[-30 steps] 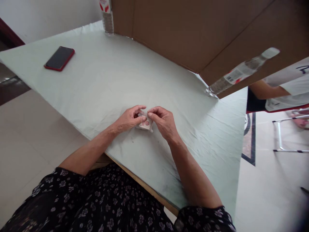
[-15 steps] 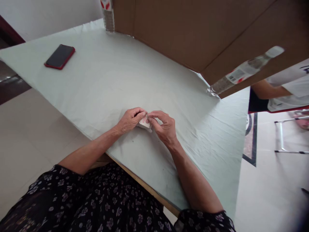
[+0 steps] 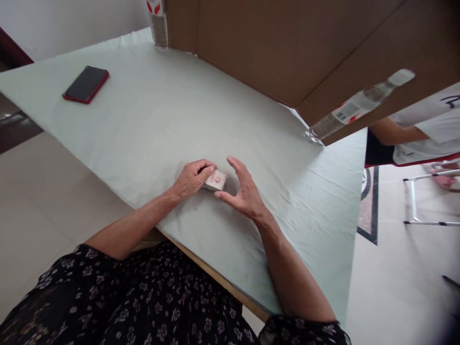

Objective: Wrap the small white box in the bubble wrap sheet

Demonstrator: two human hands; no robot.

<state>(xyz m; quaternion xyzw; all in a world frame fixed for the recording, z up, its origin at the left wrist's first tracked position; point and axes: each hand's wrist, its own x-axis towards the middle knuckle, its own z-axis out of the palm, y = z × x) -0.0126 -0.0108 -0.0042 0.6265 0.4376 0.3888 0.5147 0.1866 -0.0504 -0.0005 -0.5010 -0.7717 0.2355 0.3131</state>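
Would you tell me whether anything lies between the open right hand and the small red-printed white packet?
Nothing visible does: the right hand is open just beside the small red-printed white packet, which the left hand pinches on the pale tablecloth.

Small pack [image 3: 216,180]: pale cream face, red print in middle, greyish edge.
Counter [image 3: 161,120]: pale mint-green cloth, plain, no pattern.
Phone [image 3: 85,84]: black screen, red case rim.
Cardboard sheet [image 3: 287,48]: plain brown.
Near bottle [image 3: 354,108]: clear, white cap, white label with red patch.
Far bottle [image 3: 158,24]: clear, red-and-white label.
Dress [image 3: 143,297]: black, small pale lilac flower print all over.
Floor [image 3: 43,191]: beige tiles; dark border lines at right.
Other person's shirt [image 3: 431,120]: white, dark mark.
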